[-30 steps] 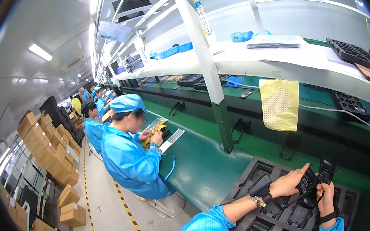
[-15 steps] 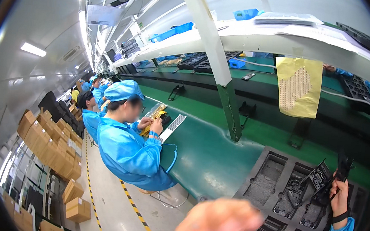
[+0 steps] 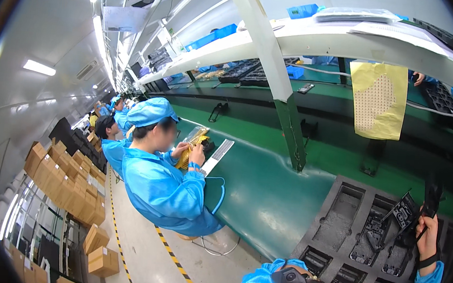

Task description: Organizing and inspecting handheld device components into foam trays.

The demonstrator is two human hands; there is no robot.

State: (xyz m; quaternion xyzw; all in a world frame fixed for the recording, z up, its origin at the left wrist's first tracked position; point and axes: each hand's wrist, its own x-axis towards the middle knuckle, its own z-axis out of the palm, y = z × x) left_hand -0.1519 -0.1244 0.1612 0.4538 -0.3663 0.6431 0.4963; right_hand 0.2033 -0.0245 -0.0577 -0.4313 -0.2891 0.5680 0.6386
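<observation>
Right hand (image 3: 427,234) fingers closed on a small black rigid plastic part (image 3: 407,210), held above the black moulded compartment tray (image 3: 337,226) at the bench's near edge. Likely light, stiff; grip by edges. Left hand's fingers out of view.

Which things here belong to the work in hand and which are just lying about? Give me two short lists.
In hand: right hand; black part it grips; black moulded tray; black piece standing in a tray pocket.

Lying about: yellow perforated sheet hanging from the shelf; blue bin on the shelf; cardboard boxes stacked at left.
</observation>
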